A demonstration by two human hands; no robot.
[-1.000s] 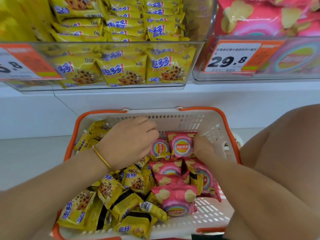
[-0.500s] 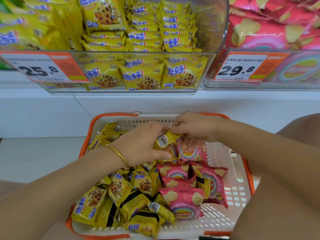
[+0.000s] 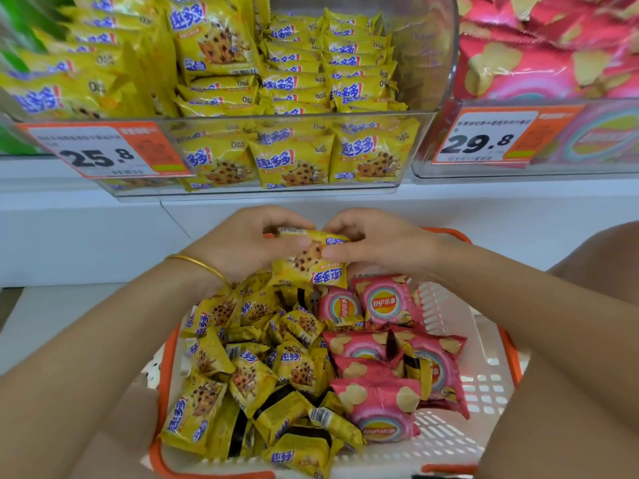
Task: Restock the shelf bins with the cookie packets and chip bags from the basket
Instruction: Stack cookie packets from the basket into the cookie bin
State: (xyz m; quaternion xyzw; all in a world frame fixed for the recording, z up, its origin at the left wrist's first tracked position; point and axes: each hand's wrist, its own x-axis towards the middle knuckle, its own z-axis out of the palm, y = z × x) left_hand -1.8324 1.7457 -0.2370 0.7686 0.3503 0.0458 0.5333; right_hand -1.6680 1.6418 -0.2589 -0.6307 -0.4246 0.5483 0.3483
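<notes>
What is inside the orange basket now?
Yellow cookie packets fill the left of the basket, pink chip bags the right; the near right floor is bare. The left hand, right hand and the packet they hold cover the far end; the piles hide whatever lies beneath.

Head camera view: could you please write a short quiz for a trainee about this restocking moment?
1. True or false: the left hand and the right hand both grip a yellow cookie packet above the basket.
2. The price tag on the cookie bin reads: A 29.8, B 25.8, C 19.8.
3. Fill in: in the basket, the pink chip bags lie on the person's ___ side.
Key: 1 true; 2 B; 3 right.
</notes>
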